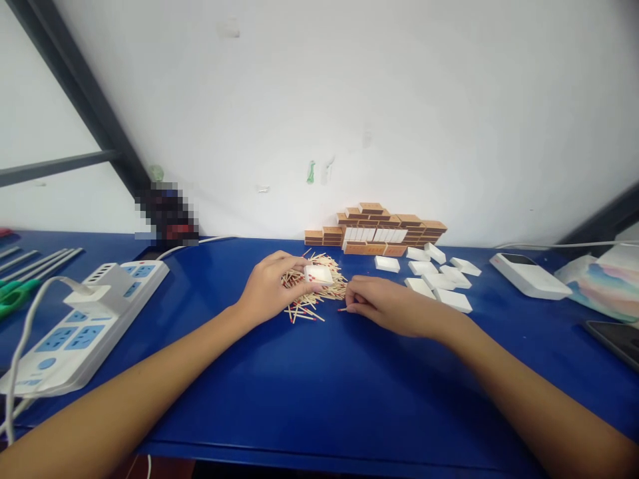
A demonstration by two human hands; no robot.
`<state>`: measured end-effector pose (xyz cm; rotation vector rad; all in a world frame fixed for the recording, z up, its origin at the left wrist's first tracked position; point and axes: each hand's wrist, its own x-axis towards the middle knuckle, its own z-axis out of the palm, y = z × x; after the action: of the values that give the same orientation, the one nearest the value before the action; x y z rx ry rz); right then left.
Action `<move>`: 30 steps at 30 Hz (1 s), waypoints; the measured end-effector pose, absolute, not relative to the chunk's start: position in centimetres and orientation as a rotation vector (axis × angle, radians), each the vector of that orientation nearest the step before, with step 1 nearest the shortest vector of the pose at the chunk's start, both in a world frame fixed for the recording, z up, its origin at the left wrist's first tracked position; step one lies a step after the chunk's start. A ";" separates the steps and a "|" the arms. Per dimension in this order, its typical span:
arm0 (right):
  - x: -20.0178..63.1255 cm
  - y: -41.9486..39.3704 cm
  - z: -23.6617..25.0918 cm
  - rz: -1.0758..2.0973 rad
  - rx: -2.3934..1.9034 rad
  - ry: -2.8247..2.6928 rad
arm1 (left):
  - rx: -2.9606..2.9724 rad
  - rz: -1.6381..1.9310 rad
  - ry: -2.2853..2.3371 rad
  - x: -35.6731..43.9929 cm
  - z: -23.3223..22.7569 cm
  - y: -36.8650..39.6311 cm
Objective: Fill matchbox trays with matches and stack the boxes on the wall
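Observation:
Between the thumb and fingers of my left hand [272, 286] is a small white matchbox tray [319, 274], with a few red match heads showing in it. The tray is held over a loose pile of matches [305, 309] on the blue table. Just right of the pile, my right hand [372, 303] is closed, its fingertips pinching a match [342, 309] whose red head points left. Several more white matchbox trays [421, 268] lie scattered beyond my right hand. Behind them, brown matchbox sleeves [374, 249] are stacked against the wall.
A white power strip [94, 332] with a plugged-in charger [102, 293] lies at the left, near green-handled scissors [12, 296]. On the right are a white device with a dark screen [530, 275], a colourful packet [606, 283] and a black phone [616, 342]. The blue table [279, 392] runs to the wall.

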<state>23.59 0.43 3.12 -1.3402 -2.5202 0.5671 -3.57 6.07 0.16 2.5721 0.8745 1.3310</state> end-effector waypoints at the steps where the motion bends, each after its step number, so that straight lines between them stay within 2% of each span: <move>1: 23.5 0.3 3.4 0.558 -1.335 -2.494 | 2.576 1.335 0.865 -3.5 0.1 6.0; 7: 21.8 -0.6 3.9 0.348 -1.275 -2.151 | 2.699 1.325 0.773 -2.7 0.1 4.9; 13: 20.9 -1.0 3.0 0.270 -1.190 -2.212 | 2.746 1.388 0.684 -2.4 0.4 4.1; 30: 22.3 -0.8 4.0 0.372 -1.258 -2.316 | 2.698 1.321 0.778 -2.6 0.2 4.4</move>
<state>22.30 -0.85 4.02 -1.2582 -2.3162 0.3725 -2.60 4.35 0.18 2.6979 0.7785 1.3207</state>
